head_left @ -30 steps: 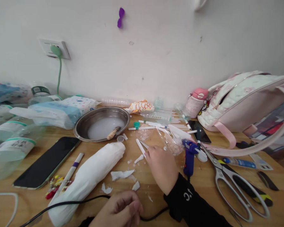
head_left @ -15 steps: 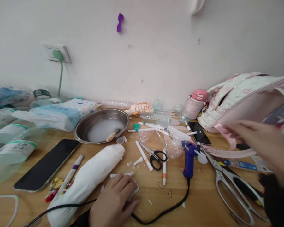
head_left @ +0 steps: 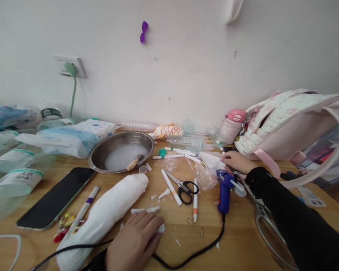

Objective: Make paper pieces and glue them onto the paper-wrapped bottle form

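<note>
My left hand (head_left: 135, 239) rests near the table's front edge, its bent fingers closed over a crumpled piece of white tissue (head_left: 160, 227) that shows around them. Beside it lies a long white-wrapped form (head_left: 110, 214), a black cord crossing its lower end. My right hand (head_left: 238, 162) stretches behind the blue glue gun (head_left: 224, 192), fingertips pinched together by a white paper piece (head_left: 211, 161); what they hold is hidden. Small black-handled scissors (head_left: 185, 190) and markers (head_left: 196, 205) lie between the hands. Large metal-handled scissors (head_left: 267, 222) are partly under my right sleeve.
A metal basin (head_left: 94, 162) of cloudy liquid stands at the back, a brush in it. To the left are a phone (head_left: 56, 199), plastic bottles (head_left: 19, 180) and a tissue pack (head_left: 84, 135). A backpack (head_left: 288, 128) and pink-lidded bottle (head_left: 233, 124) stand back right.
My right hand has moved left and away from me, from beside the backpack strap to behind the glue gun. The strap has shifted. My left hand stays in place.
</note>
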Demonstrator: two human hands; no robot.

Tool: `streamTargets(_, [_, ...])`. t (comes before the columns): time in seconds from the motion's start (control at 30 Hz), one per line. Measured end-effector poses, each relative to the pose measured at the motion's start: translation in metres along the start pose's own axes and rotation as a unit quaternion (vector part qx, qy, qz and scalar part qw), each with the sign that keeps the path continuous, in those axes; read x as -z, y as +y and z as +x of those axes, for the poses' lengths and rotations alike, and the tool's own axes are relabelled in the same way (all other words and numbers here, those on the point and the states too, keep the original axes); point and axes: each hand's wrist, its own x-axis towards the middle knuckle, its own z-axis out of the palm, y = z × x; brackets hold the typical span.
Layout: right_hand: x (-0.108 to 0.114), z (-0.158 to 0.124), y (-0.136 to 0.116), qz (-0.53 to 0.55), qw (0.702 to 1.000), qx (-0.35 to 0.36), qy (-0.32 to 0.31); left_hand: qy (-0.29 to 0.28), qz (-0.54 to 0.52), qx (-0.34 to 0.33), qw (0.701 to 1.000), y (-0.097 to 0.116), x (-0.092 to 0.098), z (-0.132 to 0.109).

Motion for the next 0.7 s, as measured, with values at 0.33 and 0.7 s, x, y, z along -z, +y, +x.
streamTargets(0.33, [0.034, -0.002, -0.026, 0.194, 0.961, -0.069, 0.182, 0.01, -0.039, 0.009, 0.999, 0.002, 0.004, -0.002])
streamTargets(0.7, [0.025, -0.131, -0.135, 0.437, 0.896, 0.053, -0.068, 0.108, -0.497, 0.166, 0.845, -0.001, 0.014, -0.003])
